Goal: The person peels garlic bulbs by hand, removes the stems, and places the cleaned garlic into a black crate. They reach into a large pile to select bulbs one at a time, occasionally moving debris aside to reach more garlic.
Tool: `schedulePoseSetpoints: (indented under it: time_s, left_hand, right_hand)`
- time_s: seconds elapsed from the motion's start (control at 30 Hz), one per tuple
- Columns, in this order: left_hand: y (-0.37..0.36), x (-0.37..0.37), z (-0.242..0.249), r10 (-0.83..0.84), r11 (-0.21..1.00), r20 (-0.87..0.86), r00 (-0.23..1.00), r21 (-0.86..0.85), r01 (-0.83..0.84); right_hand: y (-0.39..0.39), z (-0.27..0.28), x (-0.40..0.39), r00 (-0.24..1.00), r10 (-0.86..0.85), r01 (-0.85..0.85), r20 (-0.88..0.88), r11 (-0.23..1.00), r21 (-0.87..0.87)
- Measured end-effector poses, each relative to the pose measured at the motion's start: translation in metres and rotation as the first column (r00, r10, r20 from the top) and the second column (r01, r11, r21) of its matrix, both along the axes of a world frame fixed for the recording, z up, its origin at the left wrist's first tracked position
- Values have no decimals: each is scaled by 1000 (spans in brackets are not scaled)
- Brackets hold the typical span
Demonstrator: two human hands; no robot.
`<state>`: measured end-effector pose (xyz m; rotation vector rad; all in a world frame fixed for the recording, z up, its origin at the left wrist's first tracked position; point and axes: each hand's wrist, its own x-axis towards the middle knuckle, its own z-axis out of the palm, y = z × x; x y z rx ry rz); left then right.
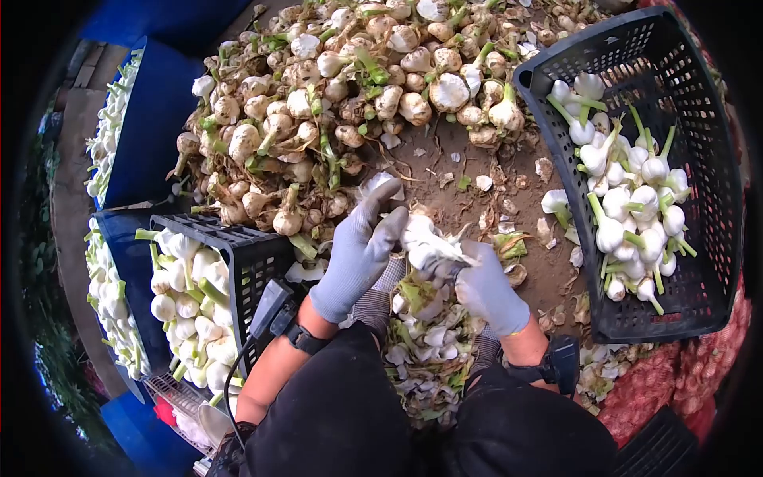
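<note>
Here's the bulb [429, 242], up between your gloves, above the scraps [429, 346] at your feet, its white skin ragged and loose. Your right hand [493, 290] has its fingers curled closed round the lower end; whether a tool hides in there, I can't tell. Your left hand [354, 262] has thumb and forefinger parted, half open, the thumb by the bulb, a white flake [380, 184] at the fingertips; whether they pinch it, I can't tell. Watch that grip: smooth skin sliding under cloth could drop the bulb into the scraps, and pressing hard could split cloves off. Further out, the heap [318, 119] looks loose; a knock could roll some down. The cable [230, 378] by your left forearm could snag the near crate [262, 270].
</note>
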<state>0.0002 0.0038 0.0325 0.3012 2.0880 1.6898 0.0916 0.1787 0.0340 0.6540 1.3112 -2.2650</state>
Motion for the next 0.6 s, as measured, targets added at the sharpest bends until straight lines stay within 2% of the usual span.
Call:
schedulePoseSetpoints:
  time_s: [0.07,0.1,0.13,0.17,0.2,0.27,0.3,0.33,0.4,0.43,0.47,0.53,0.57,0.6]
  left_hand:
    - [5,1,4,-12,1000,-60,998,5,13]
    - [6,0,13,-12,1000,-58,998,3,12]
    - [8,-3,26,-195,980,-236,952,-97,176]
    - [9,-5,32,-377,924,-385,842,-221,313]
    - [7,-6,29,-381,922,-382,842,-221,317]
    - [-1,-8,16,-434,894,-141,890,-188,406]
    - [-3,-8,11,-362,928,71,930,-65,366]
    - [-4,-5,9,-361,928,74,929,-64,366]
    - [-2,-2,15,-338,936,190,922,167,309]
    - [0,-1,21,-352,933,313,882,200,301]
    - [-2,-1,21,-353,932,314,881,198,303]
    - [-8,3,22,-438,859,424,793,458,230]
    - [-6,3,25,-397,872,426,813,452,189]
    - [-4,-1,25,-394,874,419,818,446,192]
  right_hand:
    - [-10,8,-1,997,-14,23,-74,992,125]
    - [-9,3,0,997,-14,22,-72,992,124]
    - [-6,-6,1,974,67,1,-215,953,304]
    - [-3,-11,1,926,171,10,-335,879,477]
    - [-2,-9,2,928,168,12,-332,879,476]
    - [1,5,1,857,463,-139,-224,627,766]
    - [3,14,-3,853,521,-209,-31,394,895]
    - [7,12,-6,853,521,-212,-28,395,894]
    - [17,10,-8,918,392,-36,-52,213,976]
    - [16,15,-10,919,391,-16,-44,150,989]
    - [24,8,-14,920,388,-16,-45,151,988]
    - [57,-21,-16,974,152,-175,168,34,984]
    - [74,-36,-9,972,182,-179,151,151,972]
    - [69,-33,-8,973,185,-169,139,154,974]
